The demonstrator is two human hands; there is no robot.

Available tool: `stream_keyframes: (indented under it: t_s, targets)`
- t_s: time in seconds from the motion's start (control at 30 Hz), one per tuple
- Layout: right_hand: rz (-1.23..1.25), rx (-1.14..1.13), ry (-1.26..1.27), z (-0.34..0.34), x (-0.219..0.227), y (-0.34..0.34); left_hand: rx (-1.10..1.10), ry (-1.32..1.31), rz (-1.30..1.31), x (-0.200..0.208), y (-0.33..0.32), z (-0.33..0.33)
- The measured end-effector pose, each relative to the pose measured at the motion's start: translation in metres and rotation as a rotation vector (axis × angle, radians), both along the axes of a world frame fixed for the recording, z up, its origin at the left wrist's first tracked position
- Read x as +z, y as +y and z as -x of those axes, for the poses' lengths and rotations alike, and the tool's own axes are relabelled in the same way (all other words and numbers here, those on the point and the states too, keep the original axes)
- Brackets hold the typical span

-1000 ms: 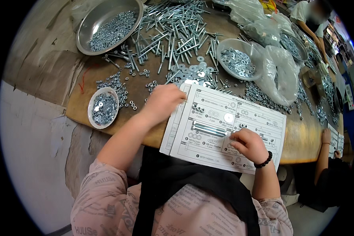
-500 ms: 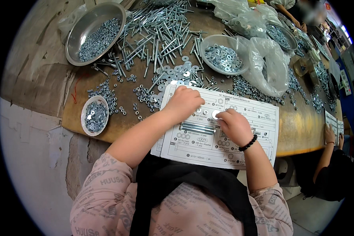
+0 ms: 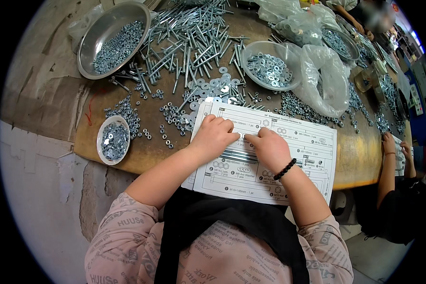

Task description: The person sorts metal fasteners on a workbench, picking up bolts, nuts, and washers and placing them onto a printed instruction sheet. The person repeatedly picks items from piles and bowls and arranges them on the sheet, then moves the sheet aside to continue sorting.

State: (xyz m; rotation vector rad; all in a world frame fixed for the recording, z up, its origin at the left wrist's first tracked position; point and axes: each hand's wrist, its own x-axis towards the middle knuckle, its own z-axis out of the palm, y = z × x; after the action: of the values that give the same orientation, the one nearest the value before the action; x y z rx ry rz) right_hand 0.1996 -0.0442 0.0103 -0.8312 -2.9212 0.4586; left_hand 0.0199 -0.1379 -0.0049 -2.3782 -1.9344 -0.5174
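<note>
A white printed card [image 3: 251, 188] with line drawings of hardware lies at the table's front edge, on a second sheet. Both hands rest on its upper half, index fingertips almost meeting. My left hand [image 3: 214, 137] is curled, its index finger at some small washers [image 3: 242, 136] on the card. My right hand [image 3: 271, 150], below a black bead bracelet [image 3: 285, 169], is also curled, its index finger touching the same spot. Whatever is under or between the fingers is mostly hidden. Just below lie several long silver bolts [image 3: 236, 156], partly covered by my right hand.
Loose bolts [image 3: 189, 42], flat washers [image 3: 213, 87] and nuts [image 3: 128, 111] cover the table beyond. A steel bowl [image 3: 87, 57], a white bowl [image 3: 100, 142] and a clear bowl [image 3: 251, 78] hold more hardware. Plastic bags [image 3: 326, 80] lie right. A co-worker's hands [image 3: 389, 144] hold a sheet at far right.
My right hand has moved slightly left and the large washer at its fingertips is out of sight. My left hand has come down and left a little, its index finger now beside my right one.
</note>
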Motion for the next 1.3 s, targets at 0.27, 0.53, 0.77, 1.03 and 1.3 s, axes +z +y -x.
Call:
stream_keyframes:
  t_s: [0.27,0.53,0.77,1.03,1.3]
  targets:
    - [-0.041,0.019,0.024,0.003,0.001,0.000,0.012,-0.044,-0.022,-0.002,-0.001,0.000]
    - [0.000,-0.024,0.239,-0.022,0.020,0.012,0.348,-0.220,-0.222,0.000,0.020,0.063]
    - [0.083,-0.093,0.240,-0.034,0.023,0.013,0.855,0.015,0.024,-0.009,0.061,0.139]
    - [0.081,-0.052,0.308,-0.019,0.029,0.006,1.022,-0.235,0.241,-0.007,0.075,0.147]
    - [0.642,-0.075,0.618,0.006,0.024,-0.018,0.433,-1.251,0.074,0.017,0.006,0.039]
